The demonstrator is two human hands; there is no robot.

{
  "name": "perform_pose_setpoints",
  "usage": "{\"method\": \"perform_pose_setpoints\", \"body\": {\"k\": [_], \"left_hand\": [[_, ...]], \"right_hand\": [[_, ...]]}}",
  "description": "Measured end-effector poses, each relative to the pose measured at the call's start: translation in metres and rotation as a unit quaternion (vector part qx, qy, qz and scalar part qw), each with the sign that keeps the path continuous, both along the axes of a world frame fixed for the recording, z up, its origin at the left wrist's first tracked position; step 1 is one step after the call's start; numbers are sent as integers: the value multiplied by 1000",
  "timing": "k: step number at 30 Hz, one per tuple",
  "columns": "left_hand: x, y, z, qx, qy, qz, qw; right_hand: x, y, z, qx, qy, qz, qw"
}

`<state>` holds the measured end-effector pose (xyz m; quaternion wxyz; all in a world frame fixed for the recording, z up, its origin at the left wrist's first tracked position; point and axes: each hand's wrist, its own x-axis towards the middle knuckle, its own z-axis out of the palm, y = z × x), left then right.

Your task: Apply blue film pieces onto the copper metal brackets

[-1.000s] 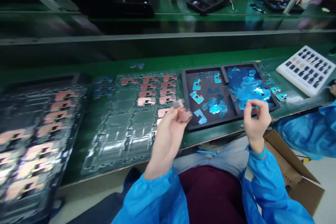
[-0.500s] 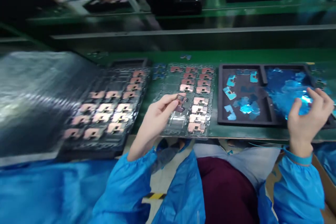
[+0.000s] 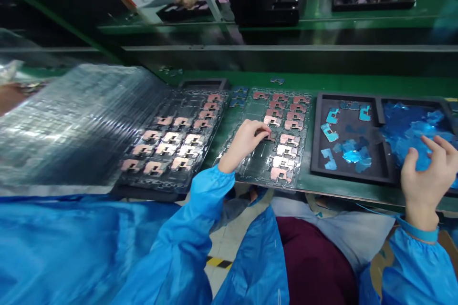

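Lowered since a moment ago, left hand pinches a small copper-coloured metal piece against an empty pocket of the clear plastic blister tray, seemingly to seat it flat; right hand, fingers spread and empty, hovers over crumpled blue film scraps.
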<state>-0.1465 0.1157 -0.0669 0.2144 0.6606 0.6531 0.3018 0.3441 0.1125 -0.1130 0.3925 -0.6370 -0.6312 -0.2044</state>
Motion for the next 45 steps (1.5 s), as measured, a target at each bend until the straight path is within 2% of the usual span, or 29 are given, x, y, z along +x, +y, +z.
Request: {"method": "perform_pose_setpoints", "body": {"k": [2, 5, 8, 10, 13, 16, 20, 24, 28, 32, 35, 37, 40, 42, 45], "left_hand": [[4, -1, -6, 15, 17, 2, 1000], [8, -11, -12, 53, 61, 9, 997], [9, -24, -18, 68, 115, -11, 991], [9, -32, -20, 59, 132, -39, 989], [12, -36, -19, 63, 157, -53, 984], [24, -33, -11, 89, 166, -52, 981], [55, -22, 6, 117, 122, -107, 980], [85, -12, 15, 140, 87, -160, 973], [102, -12, 13, 154, 33, -169, 973], [115, -21, 13, 142, -58, -125, 980], [129, -26, 17, 84, -207, -50, 973], [139, -28, 22, 25, -337, -14, 941], [152, -30, 29, -19, -454, 8, 891], [157, -34, 33, -15, -457, 16, 889], [160, -44, 40, -12, -416, 7, 909]], "right_hand": [[2, 1, -2, 0, 16, 31, 999], [0, 0, 2, 31, 4, 25, 999], [-16, -8, 21, 50, -10, 30, 998], [-38, -16, 39, 31, 7, 66, 997], [-83, -22, 56, -50, 26, 175, 983], [-126, -11, 54, -144, -23, 213, 966], [-164, 15, 41, -280, -86, 148, 945], [-181, 28, 38, -329, -113, 97, 932], [-186, 31, 38, -320, -106, 79, 938], [-181, 28, 40, -301, -92, 62, 947], [-179, 11, 49, -216, -18, 96, 971], [-179, -7, 60, -147, 39, 149, 977], [-180, -34, 77, -110, 92, 232, 962], [-177, -45, 86, -115, 145, 271, 945], [-170, -48, 93, -141, 244, 308, 909]]}}
